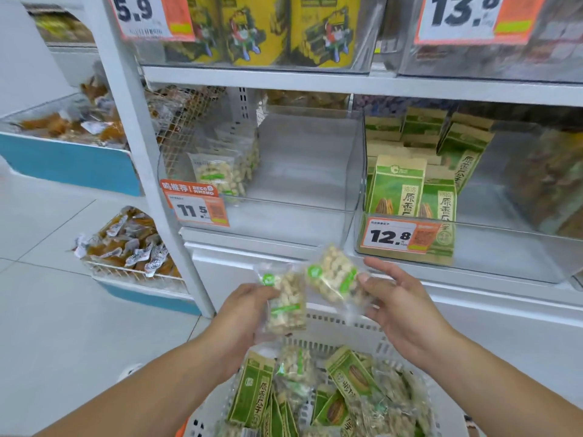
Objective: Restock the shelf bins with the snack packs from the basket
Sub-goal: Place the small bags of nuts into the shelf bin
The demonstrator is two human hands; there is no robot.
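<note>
My left hand (244,313) grips one clear nut pack (285,302) with a green band. My right hand (402,305) holds a second clear nut pack (332,275) by its right edge, tilted. Both packs hover above the white basket (340,337), which holds more clear nut packs and green sunflower-seed packs (252,392). Straight ahead on the shelf stands a clear bin (315,212) tagged 11.5, with a few nut packs (220,175) at its left side. To its right, another bin (473,247) tagged 12.8 holds green seed packs (397,187).
A white shelf upright (138,137) runs down at left. Left of it are blue-fronted bins and a wire rack (132,272) of small wrapped snacks. Yellow packs (252,29) fill the bin on the upper shelf. White floor tiles lie at left.
</note>
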